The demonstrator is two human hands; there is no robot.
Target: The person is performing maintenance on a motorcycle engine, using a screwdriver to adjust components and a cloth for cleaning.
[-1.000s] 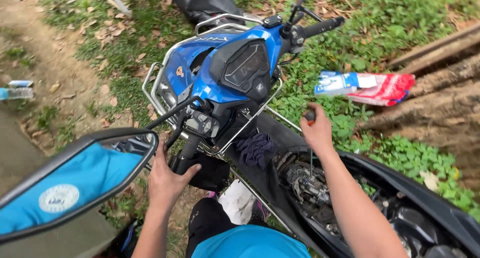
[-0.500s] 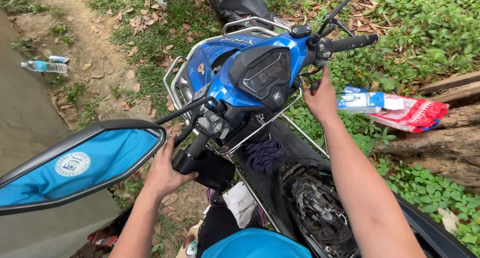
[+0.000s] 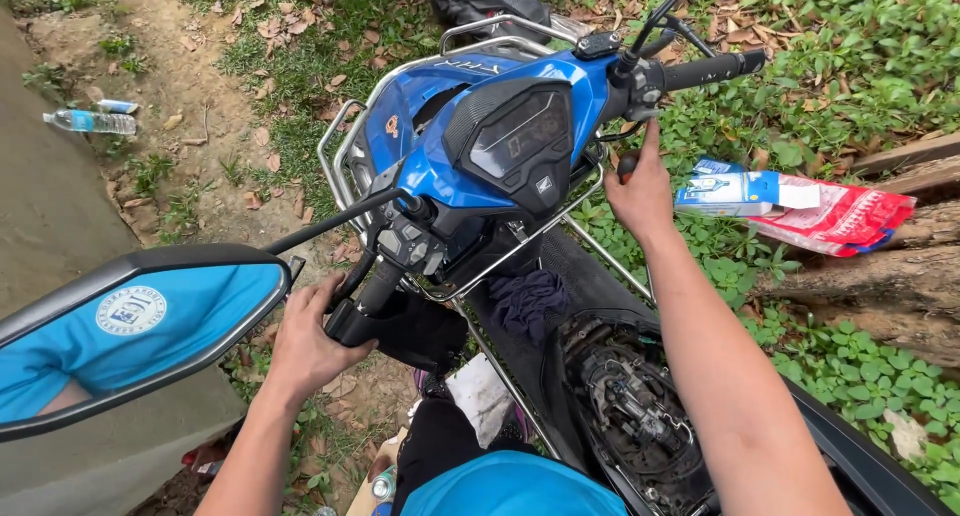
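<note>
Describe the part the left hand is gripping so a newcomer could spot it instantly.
Start at the blue motorcycle and follow the handlebar down toward the big rear-view mirror. The left hand wraps the black left grip, just below the switch cluster. Unlike the right grip, it is covered by fingers.

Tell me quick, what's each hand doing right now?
Left hand: closed around the left handlebar grip.
Right hand: closed on a small dark tool, index finger raised.

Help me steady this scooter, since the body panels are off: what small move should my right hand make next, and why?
Probably close the right hand onto the right grip. The left hand already wraps the left grip, while the right hand only holds a small dark tool below the handlebar, its index finger reaching up. Two held grips would likely steady the blue scooter better.
</note>
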